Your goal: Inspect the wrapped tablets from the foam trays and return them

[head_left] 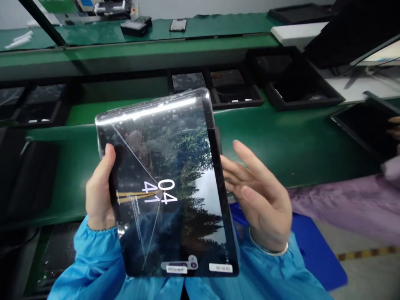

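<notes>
the tablet (168,183) sits upright in the middle of the frame, screen lit with a clock and a tree picture, a glossy film over its glass catching a white bar of light along the top edge. two small white labels stick near its bottom edge. the left hand (99,189) is curled round its left side, thumb laid on the front, so this hand carries it. the right hand (259,196) is spread open at the right edge, fingers (246,160) straight and reaching behind the slab, gripping nothing that i can see; a thin bangle rings that wrist. it looks like a checking step, the lit screen being looked over, and any turn of the slab would call for a steady two-sided hold on the slick film.

behind it runs a smooth green belt (296,141), with black moulded trays (296,83) in the upper right. at the far right edge another person's lilac sleeve (353,204) shows.
</notes>
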{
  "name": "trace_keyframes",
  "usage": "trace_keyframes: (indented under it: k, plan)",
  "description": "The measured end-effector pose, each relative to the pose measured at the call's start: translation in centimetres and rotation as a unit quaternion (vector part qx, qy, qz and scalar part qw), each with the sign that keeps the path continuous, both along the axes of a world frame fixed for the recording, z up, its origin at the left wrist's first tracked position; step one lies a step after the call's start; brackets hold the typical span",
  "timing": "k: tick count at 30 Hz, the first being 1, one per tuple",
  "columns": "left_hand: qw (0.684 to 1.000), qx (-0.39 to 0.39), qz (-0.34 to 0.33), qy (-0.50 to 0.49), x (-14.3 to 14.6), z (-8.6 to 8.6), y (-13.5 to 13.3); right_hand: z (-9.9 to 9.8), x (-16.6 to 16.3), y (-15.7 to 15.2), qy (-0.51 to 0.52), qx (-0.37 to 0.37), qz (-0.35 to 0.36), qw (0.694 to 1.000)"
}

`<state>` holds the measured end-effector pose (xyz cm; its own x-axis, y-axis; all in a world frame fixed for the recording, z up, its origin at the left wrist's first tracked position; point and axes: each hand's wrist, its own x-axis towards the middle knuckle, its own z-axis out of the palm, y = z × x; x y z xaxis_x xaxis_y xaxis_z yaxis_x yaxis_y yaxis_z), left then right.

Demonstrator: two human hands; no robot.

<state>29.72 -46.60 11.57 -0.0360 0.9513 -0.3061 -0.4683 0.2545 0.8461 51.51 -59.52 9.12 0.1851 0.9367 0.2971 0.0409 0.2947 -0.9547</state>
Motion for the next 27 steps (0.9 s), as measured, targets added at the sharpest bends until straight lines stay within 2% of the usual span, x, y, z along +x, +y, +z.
trace_keyframes:
  k: [3,7,12,15,27]
  plan:
    - [0.999,-0.033,-0.031,-0.002,0.0,0.1,-0.1,-0.4,-0.2,1.0,0.104,-0.017,0.042,0.994]
    - [0.997,-0.079,-0.024,0.002,0.1,0.2,0.0,0.1,0.4,1.8,0.13,-0.054,0.068,0.988]
    - [0.997,-0.082,0.001,-0.009,0.5,0.4,-0.1,0.4,0.5,2.2,0.109,-0.075,0.056,0.99]
    - [0.997,-0.078,-0.017,0.001,0.6,0.3,-0.1,0.3,0.4,2.3,0.094,-0.077,0.046,0.992]
    - [0.992,-0.127,-0.02,0.008,0.0,-1.2,0.5,0.4,0.7,3.0,0.088,-0.072,0.049,0.992]
